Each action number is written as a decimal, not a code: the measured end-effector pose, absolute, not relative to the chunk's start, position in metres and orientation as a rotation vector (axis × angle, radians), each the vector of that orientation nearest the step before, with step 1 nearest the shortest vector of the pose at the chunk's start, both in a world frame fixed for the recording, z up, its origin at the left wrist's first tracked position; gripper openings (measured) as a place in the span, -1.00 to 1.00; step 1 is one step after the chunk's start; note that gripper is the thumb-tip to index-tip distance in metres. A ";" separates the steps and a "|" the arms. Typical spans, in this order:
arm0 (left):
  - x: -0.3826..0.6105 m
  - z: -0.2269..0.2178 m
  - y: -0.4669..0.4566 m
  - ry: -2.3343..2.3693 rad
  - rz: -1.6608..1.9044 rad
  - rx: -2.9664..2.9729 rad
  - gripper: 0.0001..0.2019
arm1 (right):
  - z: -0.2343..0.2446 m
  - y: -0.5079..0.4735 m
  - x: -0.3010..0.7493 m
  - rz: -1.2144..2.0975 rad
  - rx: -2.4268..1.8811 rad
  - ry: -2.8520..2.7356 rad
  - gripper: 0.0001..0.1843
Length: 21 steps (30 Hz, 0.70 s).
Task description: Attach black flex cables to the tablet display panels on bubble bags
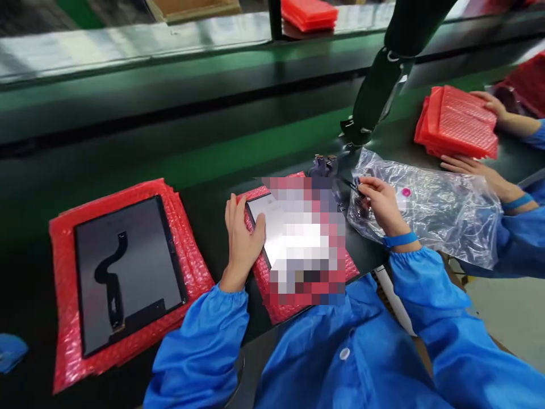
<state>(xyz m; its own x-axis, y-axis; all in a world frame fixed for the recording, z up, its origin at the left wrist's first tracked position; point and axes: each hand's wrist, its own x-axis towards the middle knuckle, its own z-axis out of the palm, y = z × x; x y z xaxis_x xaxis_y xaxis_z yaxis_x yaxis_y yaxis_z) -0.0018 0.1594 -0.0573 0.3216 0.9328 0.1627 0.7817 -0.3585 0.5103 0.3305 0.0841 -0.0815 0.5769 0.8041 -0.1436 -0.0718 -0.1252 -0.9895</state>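
My left hand [244,241] lies at the left edge of a flat screen panel [272,218], fingers stretched out and thumb resting on its surface. The panel sits on a red bubble-wrap bag [279,312]; blurred blocks hide much of both. Pinched in my right hand [383,204] is a thin dark tool that looks like tweezers [352,186], its tip pointing left toward dark flex cables [322,166]. Under and beside my right hand spreads a clear plastic bag [447,210] with a pink dot on it.
At left, another dark screen panel [140,267] with a black flex cable lies on stacked red bubble-wrap bags [68,312]. A co-worker's hands [481,176] hold a red bag stack [464,122] at right. A dark green-covered arm [374,91] hangs down behind my right hand.
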 end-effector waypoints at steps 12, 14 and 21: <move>0.006 -0.074 0.162 1.347 0.892 2.160 -0.49 | -0.102 0.093 0.339 0.918 -1.621 -0.596 -0.59; 0.004 -0.074 0.163 1.357 0.880 2.155 -0.48 | -0.108 0.094 0.337 0.933 -1.609 -0.586 -0.59; -0.008 -0.070 0.169 1.388 0.759 2.201 -0.43 | -0.129 0.101 0.321 0.917 -1.496 -0.531 -0.61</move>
<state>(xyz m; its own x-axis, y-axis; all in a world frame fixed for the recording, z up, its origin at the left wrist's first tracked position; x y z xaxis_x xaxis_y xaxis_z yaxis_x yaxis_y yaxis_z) -0.0076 0.1694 -0.0699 0.3500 0.9106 0.2200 0.6765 -0.4081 0.6130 0.3206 0.1012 -0.1292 0.5791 0.7808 -0.2346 -0.1859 -0.1537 -0.9705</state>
